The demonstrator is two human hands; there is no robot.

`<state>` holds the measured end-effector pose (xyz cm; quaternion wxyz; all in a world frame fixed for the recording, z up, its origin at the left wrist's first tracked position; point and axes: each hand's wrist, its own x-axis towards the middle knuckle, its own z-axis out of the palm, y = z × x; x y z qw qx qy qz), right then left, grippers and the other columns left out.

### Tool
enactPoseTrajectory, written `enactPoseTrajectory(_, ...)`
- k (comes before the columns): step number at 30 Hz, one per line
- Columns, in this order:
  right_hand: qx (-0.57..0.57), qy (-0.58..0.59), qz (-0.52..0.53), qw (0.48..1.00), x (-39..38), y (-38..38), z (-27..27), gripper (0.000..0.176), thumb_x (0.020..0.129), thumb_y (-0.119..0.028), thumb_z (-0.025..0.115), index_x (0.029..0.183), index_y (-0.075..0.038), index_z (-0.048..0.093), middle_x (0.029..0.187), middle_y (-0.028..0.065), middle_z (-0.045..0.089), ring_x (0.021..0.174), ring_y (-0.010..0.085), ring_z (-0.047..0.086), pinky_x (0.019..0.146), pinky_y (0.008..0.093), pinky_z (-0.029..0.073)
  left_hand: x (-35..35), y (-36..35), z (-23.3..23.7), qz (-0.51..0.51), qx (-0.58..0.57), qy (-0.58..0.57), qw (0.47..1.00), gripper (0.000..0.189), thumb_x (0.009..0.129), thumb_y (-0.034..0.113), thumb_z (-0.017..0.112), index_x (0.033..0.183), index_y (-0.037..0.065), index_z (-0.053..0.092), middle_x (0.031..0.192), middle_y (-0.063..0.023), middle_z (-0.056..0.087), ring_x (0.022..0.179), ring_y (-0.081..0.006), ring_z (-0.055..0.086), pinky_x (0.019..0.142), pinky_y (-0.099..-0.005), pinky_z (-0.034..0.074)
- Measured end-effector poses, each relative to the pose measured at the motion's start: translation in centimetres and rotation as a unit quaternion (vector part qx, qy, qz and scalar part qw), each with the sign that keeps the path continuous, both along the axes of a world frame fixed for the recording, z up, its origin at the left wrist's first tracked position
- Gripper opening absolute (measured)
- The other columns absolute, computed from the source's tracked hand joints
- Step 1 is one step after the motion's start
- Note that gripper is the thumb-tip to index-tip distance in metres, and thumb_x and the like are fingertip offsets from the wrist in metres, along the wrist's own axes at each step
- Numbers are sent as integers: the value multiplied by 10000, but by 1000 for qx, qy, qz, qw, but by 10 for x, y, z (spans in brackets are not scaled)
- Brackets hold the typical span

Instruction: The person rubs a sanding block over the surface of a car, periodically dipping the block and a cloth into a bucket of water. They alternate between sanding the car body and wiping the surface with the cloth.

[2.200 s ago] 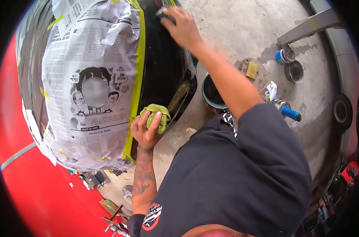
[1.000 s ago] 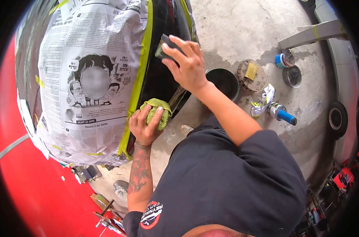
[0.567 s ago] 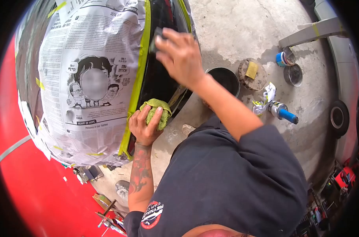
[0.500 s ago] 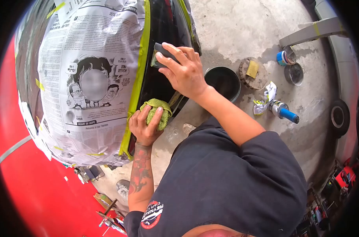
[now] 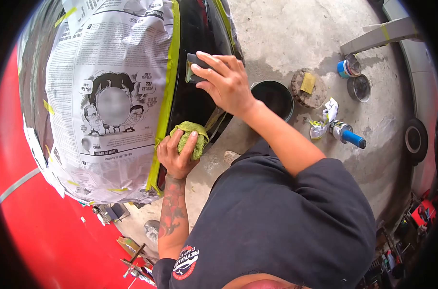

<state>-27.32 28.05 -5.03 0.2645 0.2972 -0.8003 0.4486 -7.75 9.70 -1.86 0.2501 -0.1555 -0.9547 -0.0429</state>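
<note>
My left hand grips a bunched green cloth, which rests at the lower end of a glossy black car panel. Farther up, my right hand has its fingers over a dark sanding block with a greenish edge, held against that same panel. The block's underside is hidden. Along the panel's left side runs yellow-green masking tape. Printed newspaper covers the area beyond the tape.
On the concrete floor to the right are a dark bucket, a round stone-like slab bearing a yellow sponge, a blue can, an open tin and a blue-handled tool. A red surface lies lower left.
My right hand and the sanding block have shifted very slightly on the panel. My left hand stays on the cloth, and the view has moved a little.
</note>
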Motion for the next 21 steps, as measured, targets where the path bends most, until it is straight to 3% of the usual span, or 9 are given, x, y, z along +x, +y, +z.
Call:
enactPoseTrajectory(2, -5, 23, 6, 1000, -16, -2, -3, 363, 804, -274, 835, 1153, -211, 757, 1333, -7, 662, 1127, 238, 591, 990, 394, 448, 0, -1, 1, -2, -2, -2, 1000, 575, 715, 148, 804, 1261, 300, 707, 1238, -49, 619, 977, -300, 604, 832, -438, 505)
enactPoseTrajectory(6, -91, 15, -63, 994, -136, -28, -6, 301, 841, -322, 794, 1109, -187, 770, 1207, 60, 717, 1075, 328, 652, 919, 450, 511, 1, 1, -1, 0, 3, -1, 1000, 563, 719, 141, 812, 1252, 292, 712, 1232, -51, 620, 975, -301, 604, 829, -437, 505)
enactPoseTrajectory(9, -72, -10, -94, 993, -130, -28, 6, 304, 880, -284, 766, 1137, -122, 755, 1250, 105, 722, 1072, 316, 675, 975, 428, 497, 1, 1, 3, -5, 1, -1, 1000, 540, 724, 139, 815, 1236, 281, 717, 1224, -54, 620, 974, -303, 604, 828, -434, 505)
enactPoseTrajectory(10, -82, 34, -93, 992, -113, -28, -6, 316, 842, -307, 785, 1135, -195, 751, 1189, 71, 721, 1072, 336, 654, 925, 457, 516, -1, 1, 3, -5, 2, 0, 1000, 532, 726, 139, 815, 1230, 276, 718, 1220, -55, 620, 973, -304, 604, 828, -434, 505)
enactPoseTrajectory(14, -44, -60, -45, 996, 19, 1, -10, 356, 795, -272, 815, 1142, -232, 745, 1336, -3, 638, 1098, 265, 580, 939, 438, 454, 0, 1, 1, -2, -3, -3, 1000, 514, 728, 144, 814, 1218, 266, 720, 1217, -63, 619, 975, -306, 605, 829, -433, 506)
enactPoseTrajectory(16, -22, -55, -37, 998, 15, 4, -6, 335, 795, -272, 811, 1121, -225, 748, 1319, -9, 639, 1107, 256, 579, 938, 435, 459, 0, 0, 2, -4, -6, -5, 1000, 513, 728, 142, 812, 1218, 264, 720, 1218, -67, 619, 975, -306, 605, 829, -433, 506)
enactPoseTrajectory(18, -50, -9, -69, 996, -36, -4, -1, 301, 800, -277, 809, 1089, -211, 755, 1275, -8, 664, 1089, 257, 603, 919, 439, 480, -1, 0, 2, -7, -8, -5, 1000, 512, 727, 139, 810, 1216, 261, 719, 1216, -67, 618, 975, -307, 605, 828, -434, 508)
enactPoseTrajectory(20, -89, -9, -112, 990, -108, -22, -3, 262, 831, -304, 786, 1063, -188, 750, 1202, 21, 701, 1033, 313, 651, 877, 480, 518, -1, 1, 2, -6, -8, -2, 1000, 510, 728, 136, 808, 1215, 259, 719, 1214, -68, 618, 974, -308, 604, 826, -436, 509)
enactPoseTrajectory(21, -105, -93, -69, 988, -118, -14, 30, 288, 922, -207, 702, 1169, -57, 701, 1262, 154, 683, 1164, 390, 623, 991, 465, 500, -1, 1, 2, -6, -9, -1, 1000, 510, 729, 134, 807, 1215, 259, 718, 1212, -68, 618, 972, -308, 604, 824, -437, 509)
